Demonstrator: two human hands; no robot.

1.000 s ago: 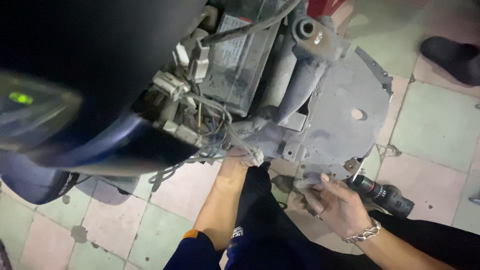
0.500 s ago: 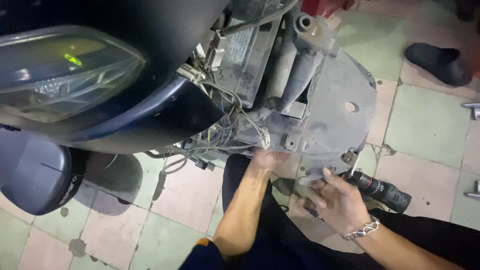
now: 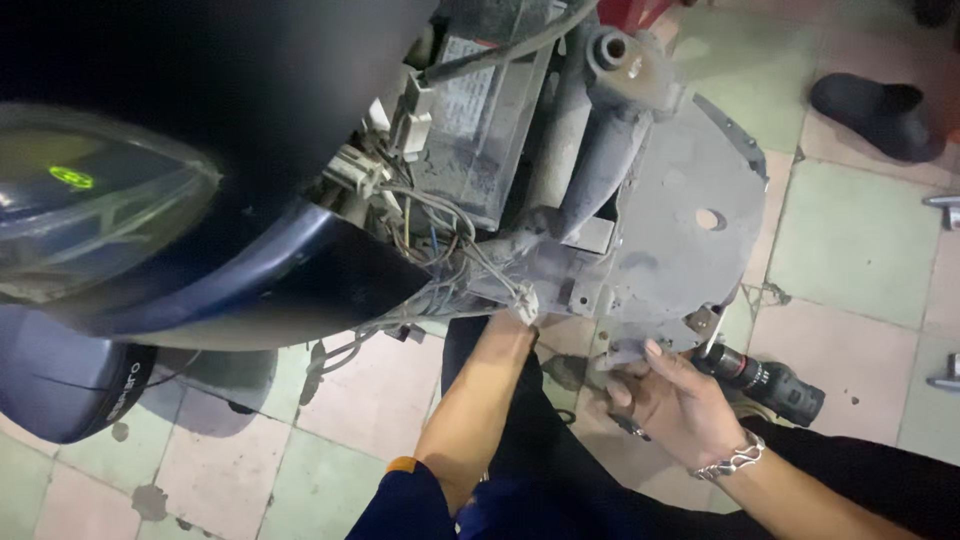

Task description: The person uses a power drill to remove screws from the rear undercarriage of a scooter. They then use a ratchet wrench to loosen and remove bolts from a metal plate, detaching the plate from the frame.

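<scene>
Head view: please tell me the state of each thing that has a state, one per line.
Scooter panel: dusty, gripped at its lower edge.
Wires: exposed, tangled.
Right hand: gripping the panel edge.
Left hand: reaching up behind the wires, fingers hidden.
Power tool: lying on the floor.
Sandal: lying on the floor.

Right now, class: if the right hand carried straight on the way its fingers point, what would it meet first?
The right hand points up-left at the grey plastic panel whose lower edge it already grips; beyond that, probably the wiring bundle, though depth is unclear.
</scene>
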